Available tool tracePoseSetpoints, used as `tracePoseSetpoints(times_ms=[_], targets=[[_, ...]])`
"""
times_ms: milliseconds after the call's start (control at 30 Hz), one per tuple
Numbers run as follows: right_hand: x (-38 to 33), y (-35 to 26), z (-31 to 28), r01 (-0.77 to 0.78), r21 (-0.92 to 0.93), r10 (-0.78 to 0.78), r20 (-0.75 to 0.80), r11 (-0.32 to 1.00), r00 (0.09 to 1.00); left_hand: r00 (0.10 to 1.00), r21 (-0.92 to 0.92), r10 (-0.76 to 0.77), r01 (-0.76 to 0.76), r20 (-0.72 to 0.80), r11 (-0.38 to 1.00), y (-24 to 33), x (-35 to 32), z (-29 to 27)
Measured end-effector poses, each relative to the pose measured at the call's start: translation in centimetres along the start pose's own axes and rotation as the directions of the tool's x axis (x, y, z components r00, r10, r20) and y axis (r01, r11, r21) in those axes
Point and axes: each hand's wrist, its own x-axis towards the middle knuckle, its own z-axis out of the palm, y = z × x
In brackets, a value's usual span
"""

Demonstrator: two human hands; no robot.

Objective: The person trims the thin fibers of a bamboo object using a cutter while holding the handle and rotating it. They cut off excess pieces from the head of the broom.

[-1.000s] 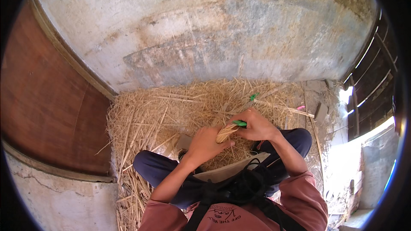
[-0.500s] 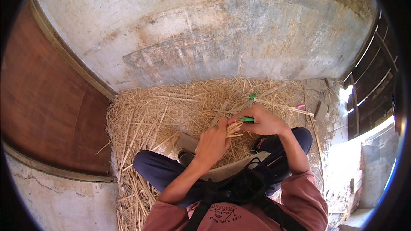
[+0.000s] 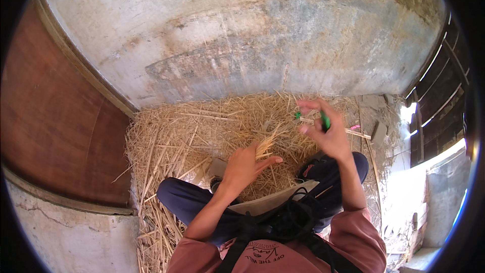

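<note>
My left hand [image 3: 243, 168] holds a small bundle of pale yellow straw-like strips [image 3: 264, 144] at its fingers, with its thumb stretched out to the right. Lifted to the right and farther off, my right hand [image 3: 331, 134] keeps a slim green object [image 3: 325, 121] in its palm. Its thumb and forefinger are spread apart, and the green object's kind is not clear. Loose straw [image 3: 202, 126] covers the floor beneath both hands. A small green tangle [image 3: 298, 115] lies on the straw beside the right fingertips.
My crossed legs [image 3: 187, 197] are close below the hands, with a pale board [image 3: 275, 198] across them. A stained wall [image 3: 227, 35] rises ahead, a brown panel [image 3: 60, 106] on the left. A brick [image 3: 379, 132] and a pink scrap [image 3: 355, 126] lie at right.
My right hand has pulled away from the bundle, moving right and up with the green object. My left hand has shifted slightly left and down, its thumb now extended.
</note>
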Motion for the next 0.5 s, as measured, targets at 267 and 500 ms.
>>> tracePoseSetpoints(times_ms=[267,500], targets=[[-1.0,0.1,5.0,0.271,-0.192,-0.198,0.331,0.943,0.923,0.997,0.127,0.043,-0.051,0.064,0.991,-1.9,0.3,3.3],[1.1,2.0,3.9,-0.003,0.121,-0.062,0.53,0.993,0.845,0.976,-0.121,0.192,-0.18,0.099,0.976,0.2,-0.6,1.0]])
